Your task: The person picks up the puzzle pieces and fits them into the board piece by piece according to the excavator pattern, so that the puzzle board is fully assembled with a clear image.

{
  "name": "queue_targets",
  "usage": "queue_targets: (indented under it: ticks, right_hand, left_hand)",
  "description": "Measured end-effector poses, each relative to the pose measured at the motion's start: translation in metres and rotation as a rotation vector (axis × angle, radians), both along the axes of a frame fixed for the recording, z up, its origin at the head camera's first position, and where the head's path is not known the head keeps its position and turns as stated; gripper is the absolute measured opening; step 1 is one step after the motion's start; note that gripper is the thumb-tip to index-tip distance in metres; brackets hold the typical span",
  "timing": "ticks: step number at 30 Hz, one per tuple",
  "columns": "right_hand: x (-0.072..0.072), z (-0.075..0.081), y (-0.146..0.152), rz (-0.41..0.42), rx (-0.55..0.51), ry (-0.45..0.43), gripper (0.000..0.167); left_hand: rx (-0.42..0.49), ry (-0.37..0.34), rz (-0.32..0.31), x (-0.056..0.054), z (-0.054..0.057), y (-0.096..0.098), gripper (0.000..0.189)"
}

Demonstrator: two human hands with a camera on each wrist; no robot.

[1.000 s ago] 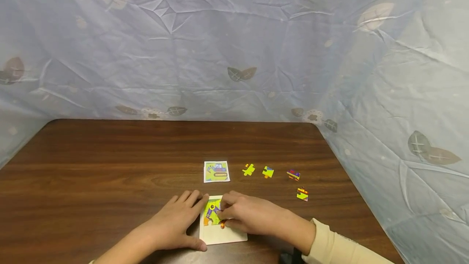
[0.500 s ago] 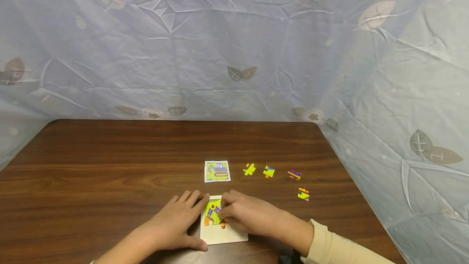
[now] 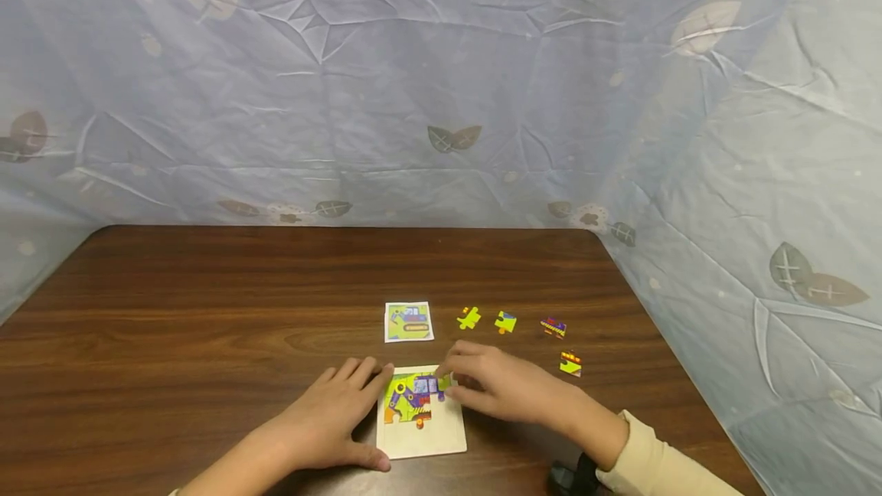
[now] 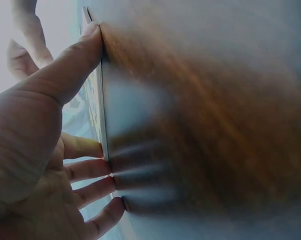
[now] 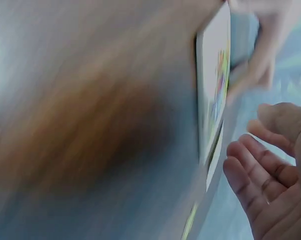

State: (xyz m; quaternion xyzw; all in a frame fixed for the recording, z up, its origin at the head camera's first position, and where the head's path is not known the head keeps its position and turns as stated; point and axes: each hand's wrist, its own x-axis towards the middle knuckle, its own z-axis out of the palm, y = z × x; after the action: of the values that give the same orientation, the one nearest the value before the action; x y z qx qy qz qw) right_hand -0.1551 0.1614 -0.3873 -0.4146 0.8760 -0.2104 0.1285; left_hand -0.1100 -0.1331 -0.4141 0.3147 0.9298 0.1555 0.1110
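Note:
A cream puzzle board (image 3: 442, 436) lies near the table's front edge. Joined jigsaw pieces (image 3: 406, 396) of a digger picture fill its upper part. My left hand (image 3: 327, 423) rests along the board's left edge, fingers extended; in the left wrist view its thumb and fingertips touch that edge. The right hand (image 3: 506, 385) is over the board's upper right corner, fingertips near a green and purple piece (image 3: 443, 386). In the right wrist view this hand (image 5: 275, 170) has loosely bent fingers, thumb apart, nothing visible between them.
A small reference picture card (image 3: 408, 322) lies behind the board. To its right are loose jigsaw pieces: a green one (image 3: 469, 318), another green one (image 3: 505, 322), a striped purple one (image 3: 553, 327) and a red-topped one (image 3: 570, 363). Patterned cloth (image 3: 441, 83) surrounds the brown table (image 3: 207, 289).
My right hand has moved right and slightly up from the middle of the picture, uncovering the blue cab and the pieces beside it. The left hand has stayed in place.

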Motion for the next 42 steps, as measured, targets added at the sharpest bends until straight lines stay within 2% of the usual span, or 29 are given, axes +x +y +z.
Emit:
queue_targets:
  ticks: [3,8,13,17,23,31,42]
  right_hand:
    - [-0.011,0.0,0.028,-0.081,-0.034,0.059,0.019]
    - [-0.029,-0.004,0.084,-0.242,-0.03,0.157,0.018]
    - [-0.041,-0.01,0.128,-0.393,0.012,0.175,0.021]
    - [-0.048,-0.014,0.145,-0.459,0.041,0.171,0.028]
    - [-0.054,-0.02,0.151,-0.478,0.065,0.125,0.034]
    - [-0.059,-0.021,0.151,-0.49,0.07,0.114,0.025]
    - [-0.06,-0.022,0.15,-0.458,0.096,0.169,0.015]
  left_hand:
    - [-0.005,0.0,0.003,0.0,0.0,0.0,0.121]
    - [-0.004,0.006,0.002,0.0,0.0,0.001,0.12]
    - [-0.003,-0.003,0.0,0.0,0.0,0.001,0.12]
    - [-0.003,-0.009,-0.003,0.0,0.0,0.001,0.12]
    - [0.0,-0.005,0.003,0.001,0.0,0.001,0.12]
    - [0.006,-0.011,0.007,0.0,0.0,0.001,0.12]
    - [0.01,-0.027,0.007,0.0,0.0,0.0,0.12]
